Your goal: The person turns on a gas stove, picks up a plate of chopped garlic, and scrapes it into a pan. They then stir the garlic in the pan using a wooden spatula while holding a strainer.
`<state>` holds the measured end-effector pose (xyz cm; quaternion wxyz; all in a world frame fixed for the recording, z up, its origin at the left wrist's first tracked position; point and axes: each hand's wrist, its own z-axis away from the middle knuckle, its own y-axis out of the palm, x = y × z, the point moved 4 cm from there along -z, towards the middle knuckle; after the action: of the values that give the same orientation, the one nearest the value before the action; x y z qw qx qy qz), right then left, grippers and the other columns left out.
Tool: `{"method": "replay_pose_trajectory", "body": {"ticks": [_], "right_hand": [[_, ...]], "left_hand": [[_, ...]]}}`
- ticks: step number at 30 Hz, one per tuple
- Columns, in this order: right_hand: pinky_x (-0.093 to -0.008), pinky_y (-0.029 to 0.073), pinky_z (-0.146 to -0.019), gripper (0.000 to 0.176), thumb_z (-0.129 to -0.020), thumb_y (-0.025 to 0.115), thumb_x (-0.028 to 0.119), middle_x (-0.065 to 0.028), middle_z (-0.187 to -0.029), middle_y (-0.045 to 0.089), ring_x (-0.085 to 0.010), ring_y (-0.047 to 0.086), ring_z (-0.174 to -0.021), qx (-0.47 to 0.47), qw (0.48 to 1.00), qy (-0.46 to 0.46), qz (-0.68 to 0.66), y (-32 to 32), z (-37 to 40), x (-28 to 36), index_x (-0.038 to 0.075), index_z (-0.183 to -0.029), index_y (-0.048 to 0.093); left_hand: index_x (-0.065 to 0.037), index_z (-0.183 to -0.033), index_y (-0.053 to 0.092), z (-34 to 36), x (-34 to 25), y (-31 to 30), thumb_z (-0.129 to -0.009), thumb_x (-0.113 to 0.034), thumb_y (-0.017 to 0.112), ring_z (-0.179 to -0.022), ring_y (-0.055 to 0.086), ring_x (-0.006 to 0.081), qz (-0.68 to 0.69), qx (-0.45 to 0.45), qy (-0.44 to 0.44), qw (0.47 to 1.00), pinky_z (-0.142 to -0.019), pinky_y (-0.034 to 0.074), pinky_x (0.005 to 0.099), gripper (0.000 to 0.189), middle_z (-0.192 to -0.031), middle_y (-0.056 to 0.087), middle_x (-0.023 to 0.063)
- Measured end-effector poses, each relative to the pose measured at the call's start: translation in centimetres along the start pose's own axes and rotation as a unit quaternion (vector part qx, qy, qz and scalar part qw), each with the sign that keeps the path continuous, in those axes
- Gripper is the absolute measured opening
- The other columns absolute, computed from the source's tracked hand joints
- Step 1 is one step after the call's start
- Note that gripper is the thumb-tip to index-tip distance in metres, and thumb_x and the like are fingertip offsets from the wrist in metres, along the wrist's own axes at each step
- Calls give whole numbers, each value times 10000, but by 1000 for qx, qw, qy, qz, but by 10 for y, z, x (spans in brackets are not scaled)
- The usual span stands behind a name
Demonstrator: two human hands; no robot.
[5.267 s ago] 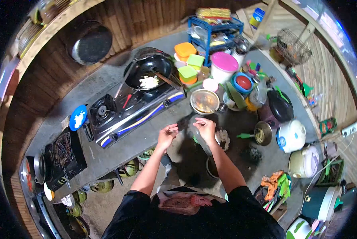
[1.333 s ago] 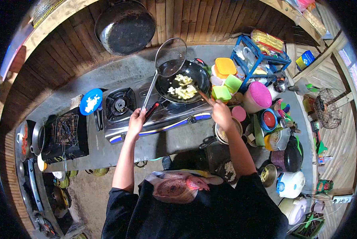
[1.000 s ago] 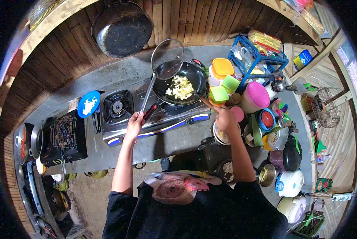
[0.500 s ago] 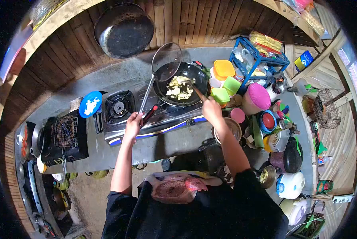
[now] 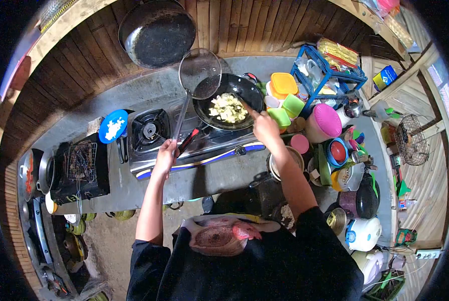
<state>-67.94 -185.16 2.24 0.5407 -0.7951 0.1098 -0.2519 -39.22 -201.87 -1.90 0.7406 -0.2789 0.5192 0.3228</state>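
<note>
The left hand grasps a long-handled strainer, its round head overlapping the rim of a wok in view. The right hand grips a wooden spatula, angled into pale food pieces inside the wok, which sits on the stove's right side.

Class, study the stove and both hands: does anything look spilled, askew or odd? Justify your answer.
Nothing stands out. The food lies inside the wok, and no spill shows on the stove. The left hand grips the strainer; the right hand holds the wooden utensil.
</note>
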Motion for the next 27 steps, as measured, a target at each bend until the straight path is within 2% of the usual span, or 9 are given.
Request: {"method": "replay_pose_trajectory", "body": {"ticks": [2,4,8,11,14,17,20,27], "right_hand": [[-474,486,-654,331,-757,473,27,-211,-871,563,-403,590,-738,18,1000,1,-9,20,-6,3,62,-1076,557],[-459,496,-694,427,-722,502,17,-216,-935,566,-382,606,-794,64,998,2,9,31,-4,3,86,-1143,521],[-452,496,-675,365,-715,513,42,-198,-908,576,-363,611,-768,67,998,10,13,-8,22,4,66,-1077,553],[-447,498,-669,396,-715,508,42,-192,-895,573,-360,611,-758,47,998,30,31,-1,23,-16,92,-1106,553],[-445,499,-661,405,-715,499,30,-184,-880,571,-356,612,-751,27,999,15,38,4,24,-11,100,-1110,558],[-449,500,-659,335,-727,480,12,-185,-874,570,-366,608,-753,24,999,5,28,-12,30,3,47,-1050,564],[-444,502,-657,312,-733,486,21,-184,-868,569,-368,607,-753,45,999,-1,31,5,30,-14,27,-1036,560],[-432,507,-644,278,-737,494,29,-182,-854,568,-356,613,-750,68,996,-17,58,-8,29,2,12,-1007,558]], "left_hand": [[-126,-956,566,0,-1,1,-919,-344,451,-490,350,47,-9,7,-12,1000,-430,253,202,249,-622,446,-44],[-115,-942,558,1,-3,3,-923,-311,448,-484,347,49,-13,2,-6,1000,-434,262,210,225,-602,435,-45],[-90,-932,551,3,-7,5,-922,-254,460,-509,354,51,-26,-16,41,999,-465,277,222,188,-582,412,-55],[-109,-966,566,-2,2,3,-915,-253,487,-487,307,32,-51,-23,60,997,-422,221,209,172,-589,394,-66],[-104,-974,564,-4,2,8,-912,-240,494,-502,310,31,-55,-23,88,994,-422,219,210,165,-593,387,-70],[-93,-981,560,-3,-1,7,-914,-232,491,-520,324,32,-65,-23,81,994,-434,231,206,169,-604,394,-67],[-88,-981,554,3,-7,11,-914,-216,491,-528,326,32,-70,-24,71,995,-446,236,203,158,-609,391,-70],[-83,-988,554,-4,0,11,-907,-183,506,-534,332,29,-64,-16,81,995,-452,242,199,138,-619,393,-77]]}}
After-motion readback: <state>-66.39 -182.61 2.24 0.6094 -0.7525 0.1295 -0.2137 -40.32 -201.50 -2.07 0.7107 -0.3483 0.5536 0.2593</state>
